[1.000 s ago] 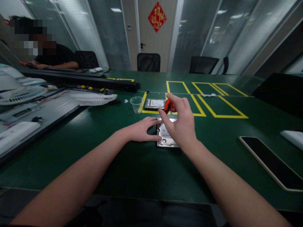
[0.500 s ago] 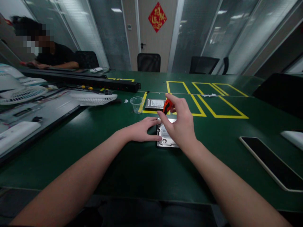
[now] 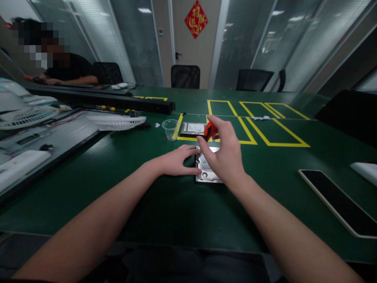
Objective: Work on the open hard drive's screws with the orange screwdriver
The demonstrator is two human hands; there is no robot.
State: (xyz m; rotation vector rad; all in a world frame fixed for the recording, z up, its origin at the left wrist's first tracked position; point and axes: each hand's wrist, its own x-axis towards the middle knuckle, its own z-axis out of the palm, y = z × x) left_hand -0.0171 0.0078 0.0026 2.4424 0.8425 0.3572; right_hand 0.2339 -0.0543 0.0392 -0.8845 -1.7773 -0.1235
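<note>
A silver hard drive (image 3: 206, 165) lies flat on the green table in front of me, its right part covered by my right hand. My left hand (image 3: 180, 161) steadies it at the left side, with the thumb on its lower left and the fingers at the upper left corner. Above the drive, my right hand (image 3: 225, 147) is closed around the red and black handle of a screwdriver (image 3: 210, 131). The tool's tip is hidden. Just behind lies a second hard drive (image 3: 193, 128) within yellow tape, its right end hidden by my right hand.
A clear plastic cup (image 3: 171, 130) stands left of the second drive. White fan parts (image 3: 116, 122), a large panel (image 3: 67, 137) and a long black bar (image 3: 141, 104) occupy the left. A phone (image 3: 335, 200) lies at right. Another person (image 3: 73, 68) sits far left.
My right hand and the screwdriver handle have shifted very slightly, the handle leaning a little differently. My left hand and the drive have stayed in place.
</note>
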